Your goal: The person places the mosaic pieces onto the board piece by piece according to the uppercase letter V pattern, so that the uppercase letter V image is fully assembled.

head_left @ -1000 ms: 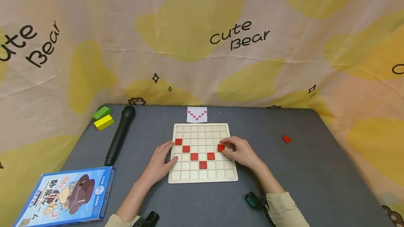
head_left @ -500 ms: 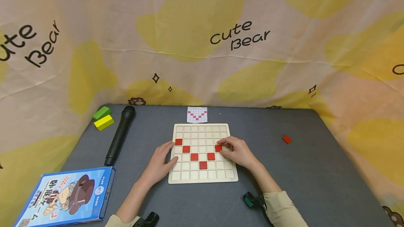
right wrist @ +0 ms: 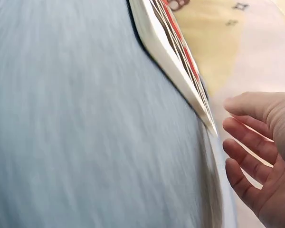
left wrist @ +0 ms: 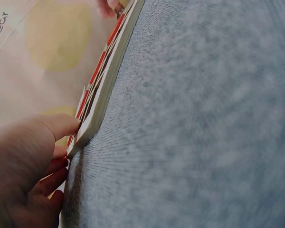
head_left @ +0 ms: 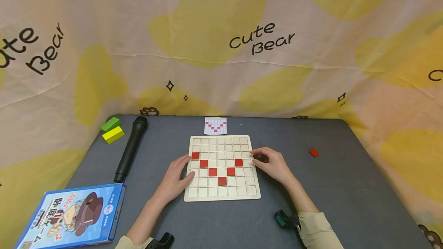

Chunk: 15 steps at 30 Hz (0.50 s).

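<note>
Wooden grid board on the grey table carries six flat red square tiles in its shallow cells, set in a V. Left hand rests flat against the board's left edge, fingers relaxed. Right hand sits at the right edge, loosely curled, apparently holding nothing.

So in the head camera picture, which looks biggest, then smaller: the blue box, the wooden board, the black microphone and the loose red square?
1. Blue box, though it sits nearest the camera
2. Wooden board, close behind
3. Black microphone
4. Loose red square
</note>
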Motion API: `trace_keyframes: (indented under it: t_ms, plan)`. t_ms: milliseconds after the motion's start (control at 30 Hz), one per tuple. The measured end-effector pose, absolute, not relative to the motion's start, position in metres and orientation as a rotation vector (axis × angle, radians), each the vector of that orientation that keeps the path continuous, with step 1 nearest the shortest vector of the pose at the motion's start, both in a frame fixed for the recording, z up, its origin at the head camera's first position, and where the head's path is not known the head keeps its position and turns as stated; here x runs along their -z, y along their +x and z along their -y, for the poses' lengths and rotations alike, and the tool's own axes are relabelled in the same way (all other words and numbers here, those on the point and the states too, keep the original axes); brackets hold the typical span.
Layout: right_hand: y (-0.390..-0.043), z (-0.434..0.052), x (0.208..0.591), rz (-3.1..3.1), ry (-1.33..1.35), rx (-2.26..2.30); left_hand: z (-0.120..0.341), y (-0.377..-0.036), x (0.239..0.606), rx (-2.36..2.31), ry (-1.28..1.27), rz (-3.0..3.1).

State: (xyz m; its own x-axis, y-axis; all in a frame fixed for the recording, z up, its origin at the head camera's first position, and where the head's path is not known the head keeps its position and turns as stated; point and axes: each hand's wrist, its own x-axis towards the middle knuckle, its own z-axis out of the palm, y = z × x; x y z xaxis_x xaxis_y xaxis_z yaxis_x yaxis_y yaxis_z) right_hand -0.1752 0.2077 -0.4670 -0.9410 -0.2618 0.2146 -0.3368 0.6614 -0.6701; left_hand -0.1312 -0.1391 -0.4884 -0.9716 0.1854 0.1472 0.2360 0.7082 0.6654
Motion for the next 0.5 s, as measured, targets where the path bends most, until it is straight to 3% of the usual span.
trace_keyframes:
  t_ms: [500]
  plan:
    - [-0.173,-0.283,0.464,2.742,0.164,-1.098,0.139,-0.132,0.489,1.107,-0.347,2.849]
